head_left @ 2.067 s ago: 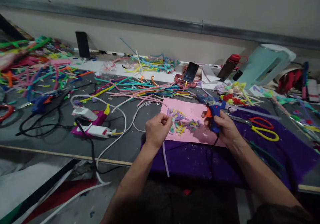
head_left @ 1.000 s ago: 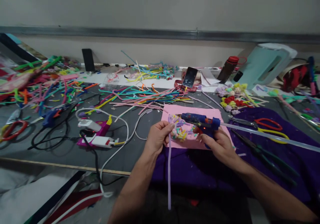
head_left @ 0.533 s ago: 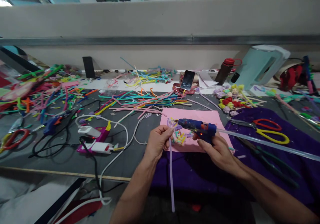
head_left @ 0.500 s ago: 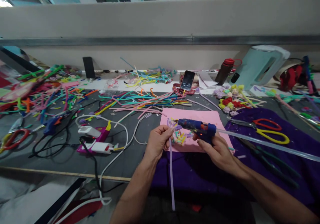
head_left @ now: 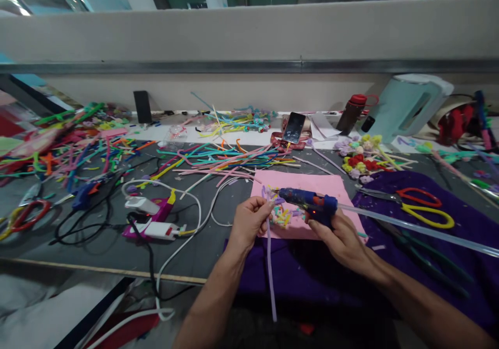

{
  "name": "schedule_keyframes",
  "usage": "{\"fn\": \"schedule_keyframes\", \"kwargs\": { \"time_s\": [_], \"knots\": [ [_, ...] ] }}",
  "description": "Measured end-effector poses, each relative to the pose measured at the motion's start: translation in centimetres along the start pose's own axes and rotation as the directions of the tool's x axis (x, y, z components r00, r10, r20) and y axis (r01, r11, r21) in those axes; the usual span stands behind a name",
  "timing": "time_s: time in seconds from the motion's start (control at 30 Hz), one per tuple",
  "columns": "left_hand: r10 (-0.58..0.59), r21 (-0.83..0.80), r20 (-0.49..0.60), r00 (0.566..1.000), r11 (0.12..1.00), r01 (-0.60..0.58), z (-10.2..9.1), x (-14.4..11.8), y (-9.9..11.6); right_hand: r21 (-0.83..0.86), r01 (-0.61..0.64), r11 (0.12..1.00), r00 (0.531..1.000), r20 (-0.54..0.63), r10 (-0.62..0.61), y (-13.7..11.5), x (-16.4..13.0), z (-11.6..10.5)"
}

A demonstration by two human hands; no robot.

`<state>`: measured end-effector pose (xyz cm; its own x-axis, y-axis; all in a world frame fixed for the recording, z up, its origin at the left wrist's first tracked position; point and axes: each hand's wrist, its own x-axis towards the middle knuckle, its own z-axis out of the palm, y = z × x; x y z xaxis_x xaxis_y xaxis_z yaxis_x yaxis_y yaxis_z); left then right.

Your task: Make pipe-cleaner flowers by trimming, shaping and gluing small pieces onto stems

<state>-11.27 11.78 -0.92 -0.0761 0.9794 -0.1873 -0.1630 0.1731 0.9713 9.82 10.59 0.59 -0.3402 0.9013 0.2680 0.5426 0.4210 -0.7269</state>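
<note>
My left hand (head_left: 249, 220) pinches the top of a long lilac fuzzy pipe cleaner (head_left: 270, 266), which hangs down over the purple felt cloth (head_left: 460, 219). My right hand (head_left: 340, 237) grips a blue hot-glue gun (head_left: 307, 202), nozzle at the stem's tip, above the pink paper sheet (head_left: 312, 182). Red-and-yellow-handled scissors (head_left: 421, 208) lie further right.

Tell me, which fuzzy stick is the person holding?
The lilac pipe cleaner pinched in the left hand; it dangles off the table edge, while the others lie loose.
</note>
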Motion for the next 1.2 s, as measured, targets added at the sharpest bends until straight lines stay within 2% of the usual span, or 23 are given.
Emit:
{"fn": "schedule_keyframes", "kwargs": {
  "time_s": [0.37,0.8,1.2],
  "knots": [
    [0.019,0.065,-0.020,1.000,0.998,-0.017,0.17,-0.20,0.20,-0.069,0.020,0.997,1.000,0.008,-0.019,0.09,-0.11,0.00],
    [0.015,0.065,-0.035,0.999,0.998,-0.013,0.14,-0.12,0.26,-0.071,0.053,0.996,0.998,0.022,-0.052,0.14,-0.13,-0.04],
    [0.010,0.056,-0.020,1.000,0.998,-0.009,0.17,-0.04,0.12,-0.074,0.094,0.993,0.995,-0.012,-0.095,0.40,0.14,-0.01]
  ]
}}
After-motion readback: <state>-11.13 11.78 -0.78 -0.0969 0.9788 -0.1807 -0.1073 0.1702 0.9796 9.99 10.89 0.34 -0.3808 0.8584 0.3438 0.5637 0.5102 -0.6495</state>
